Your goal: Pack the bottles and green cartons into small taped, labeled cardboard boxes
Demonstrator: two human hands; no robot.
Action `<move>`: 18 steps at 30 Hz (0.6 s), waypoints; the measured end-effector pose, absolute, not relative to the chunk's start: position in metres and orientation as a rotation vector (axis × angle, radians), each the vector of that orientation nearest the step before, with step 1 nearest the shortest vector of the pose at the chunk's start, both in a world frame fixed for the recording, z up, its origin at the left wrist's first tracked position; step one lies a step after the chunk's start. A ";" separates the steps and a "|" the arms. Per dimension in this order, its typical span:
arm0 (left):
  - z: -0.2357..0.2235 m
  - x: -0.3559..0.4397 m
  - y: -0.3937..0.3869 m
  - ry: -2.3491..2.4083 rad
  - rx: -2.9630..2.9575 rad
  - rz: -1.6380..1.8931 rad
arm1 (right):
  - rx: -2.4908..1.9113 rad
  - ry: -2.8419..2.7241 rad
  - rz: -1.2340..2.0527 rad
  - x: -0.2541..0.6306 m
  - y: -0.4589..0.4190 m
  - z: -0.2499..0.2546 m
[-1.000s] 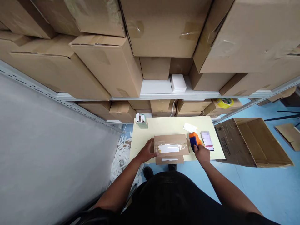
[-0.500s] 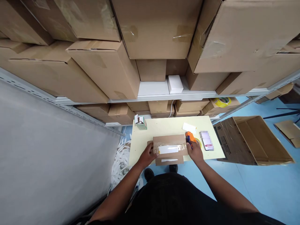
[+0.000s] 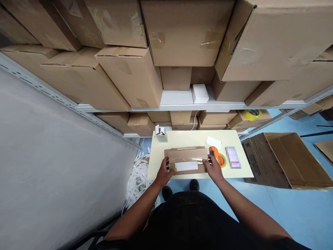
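Note:
A small cardboard box (image 3: 186,153) lies at the front edge of the cream table, with a white label (image 3: 186,166) and a strip of shiny clear tape across it. My left hand (image 3: 163,172) grips the left end, thumb on top. At the right end, my right hand (image 3: 213,169) holds the box between thumb and fingers. Just beyond that hand an orange tape dispenser (image 3: 216,155) with a yellowish roll rests on the table, apart from my fingers. More brown cardboard shows along the box's far side; whether it is a separate piece I cannot tell.
On the table (image 3: 184,137) stand a small open carton (image 3: 161,134), a white paper slip (image 3: 213,142) and a blurred phone-like item (image 3: 233,157). Shelves of cartons rise behind. A large open carton (image 3: 275,159) is on the floor at right; paper scraps (image 3: 139,177) lie at left.
My right hand has moved from the tape dispenser's handle onto the box's right end. The box has shifted over the cardboard, which now shows on its far side. The view has swung slightly left.

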State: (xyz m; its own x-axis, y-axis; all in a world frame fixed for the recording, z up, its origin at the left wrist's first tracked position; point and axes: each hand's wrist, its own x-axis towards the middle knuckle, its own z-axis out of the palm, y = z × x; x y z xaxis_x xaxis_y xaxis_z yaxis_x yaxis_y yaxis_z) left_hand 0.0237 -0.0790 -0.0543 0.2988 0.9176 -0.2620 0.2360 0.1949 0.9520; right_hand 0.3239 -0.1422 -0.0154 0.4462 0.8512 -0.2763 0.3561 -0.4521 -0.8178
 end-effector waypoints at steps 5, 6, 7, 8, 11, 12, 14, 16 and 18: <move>-0.039 0.024 -0.091 1.154 1.289 0.892 | -1.895 -1.026 0.831 0.324 -0.153 -0.006; -0.038 0.025 -0.092 1.139 1.286 0.922 | -1.851 -1.038 0.827 0.325 -0.155 -0.006; -0.038 0.025 -0.092 1.123 1.284 0.949 | -1.798 -1.051 0.824 0.327 -0.157 -0.007; -0.039 0.025 -0.092 1.106 1.283 0.973 | -1.747 -1.065 0.822 0.329 -0.160 -0.010; -0.050 0.024 -0.090 1.053 1.272 1.001 | -1.673 -1.099 0.806 0.333 -0.167 -0.025; -0.056 0.024 -0.090 1.039 1.261 0.990 | -1.685 -1.100 0.810 0.334 -0.169 -0.032; -0.072 0.024 -0.090 1.044 1.225 0.940 | -1.752 -1.073 0.838 0.333 -0.173 -0.049; -0.088 0.024 -0.093 1.103 1.191 0.856 | -1.849 -1.032 0.895 0.332 -0.178 -0.065; -0.100 0.023 -0.097 1.186 1.177 0.768 | -1.946 -0.998 0.954 0.333 -0.182 -0.078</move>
State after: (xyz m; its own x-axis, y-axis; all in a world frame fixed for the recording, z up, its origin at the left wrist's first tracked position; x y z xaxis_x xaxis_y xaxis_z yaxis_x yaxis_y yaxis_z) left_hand 0.0229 -0.0965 -0.1005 0.2535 0.9249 -0.2834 0.1195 0.2607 0.9580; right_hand 0.3335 -0.1817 -0.0776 0.4216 0.8637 -0.2762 0.3153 -0.4252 -0.8484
